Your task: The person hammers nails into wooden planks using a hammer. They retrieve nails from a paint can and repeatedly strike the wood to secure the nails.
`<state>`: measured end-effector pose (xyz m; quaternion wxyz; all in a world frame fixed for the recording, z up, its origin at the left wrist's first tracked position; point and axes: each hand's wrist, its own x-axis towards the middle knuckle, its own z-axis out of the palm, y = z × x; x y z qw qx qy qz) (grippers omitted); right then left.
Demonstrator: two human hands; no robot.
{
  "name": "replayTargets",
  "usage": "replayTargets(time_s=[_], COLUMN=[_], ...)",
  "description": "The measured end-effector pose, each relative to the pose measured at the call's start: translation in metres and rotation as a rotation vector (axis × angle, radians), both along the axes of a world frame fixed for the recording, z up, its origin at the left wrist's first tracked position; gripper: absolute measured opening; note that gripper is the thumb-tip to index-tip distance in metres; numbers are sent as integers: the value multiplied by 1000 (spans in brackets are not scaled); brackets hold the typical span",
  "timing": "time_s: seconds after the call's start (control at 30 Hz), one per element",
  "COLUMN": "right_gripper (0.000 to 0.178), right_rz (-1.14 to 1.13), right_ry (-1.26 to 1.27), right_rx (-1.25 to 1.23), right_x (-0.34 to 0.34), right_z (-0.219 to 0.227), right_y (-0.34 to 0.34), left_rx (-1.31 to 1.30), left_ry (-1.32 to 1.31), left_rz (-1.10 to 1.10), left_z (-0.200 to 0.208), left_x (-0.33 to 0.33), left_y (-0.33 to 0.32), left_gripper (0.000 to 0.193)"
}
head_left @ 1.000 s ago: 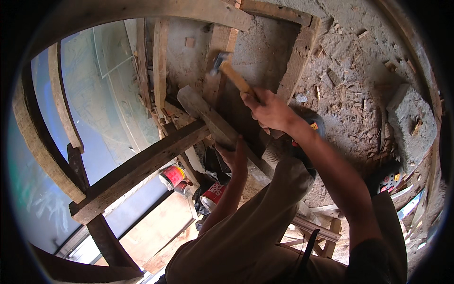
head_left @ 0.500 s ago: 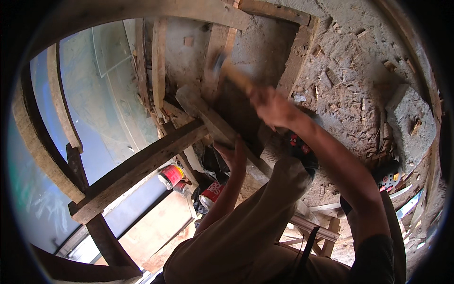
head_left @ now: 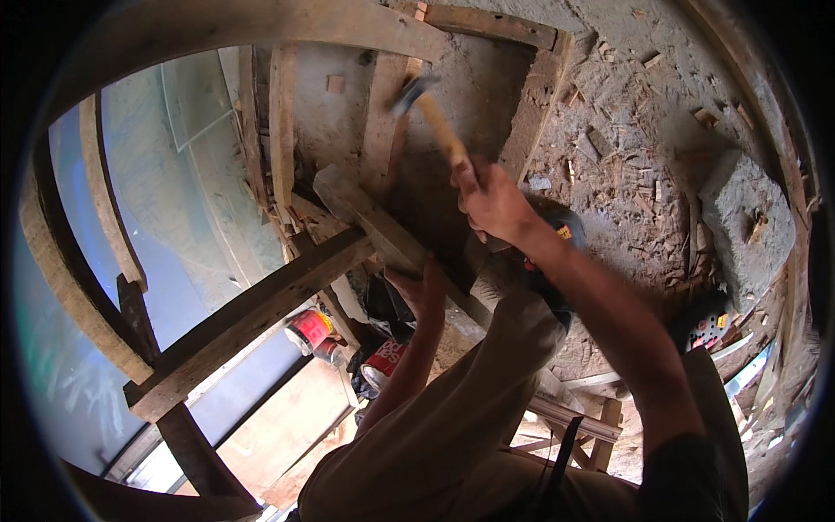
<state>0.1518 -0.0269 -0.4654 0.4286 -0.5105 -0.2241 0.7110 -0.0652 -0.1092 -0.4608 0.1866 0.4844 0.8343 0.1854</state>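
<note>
My right hand is closed round the wooden handle of a hammer. The dark metal head is raised above the far end of a wooden beam and looks slightly blurred. Below it, my left hand grips the beam, which runs from the upper left down toward my knee. Some of the left fingers are hidden behind the wood. A second beam meets the gripped one near its middle and stretches away to the lower left.
Red cans stand beside the second beam. Upright timbers and a glass-like sheet are at the left. Wood chips litter the dirt floor at the right, near a large concrete block. My bent knee is close to the beam.
The hammer head has come up and into clearer view, its handle more upright. My left hand stays on the beam. The whole view has shifted slightly.
</note>
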Motion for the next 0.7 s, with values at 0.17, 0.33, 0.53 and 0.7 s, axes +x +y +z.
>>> replayTargets(time_s=[0.17, 0.33, 0.53, 0.7], right_gripper=[39, 40, 44, 50], right_rz=[-43, -196, 200, 7], right_ry=[-476, 170, -312, -239], right_rx=[610, -44, 220, 12], right_x=[-29, -6, -1, -5], right_z=[-43, -4, -14, 3], right_y=[-26, -9, 8, 10], left_rx=[-39, -22, -39, -14], left_ry=[50, 20, -16, 25], left_rz=[-16, -12, 27, -23], left_z=[-2, 5, 3, -4], left_x=[-1, 3, 3, -7], left_y=[-1, 2, 1, -2], left_gripper=[90, 91, 91, 93])
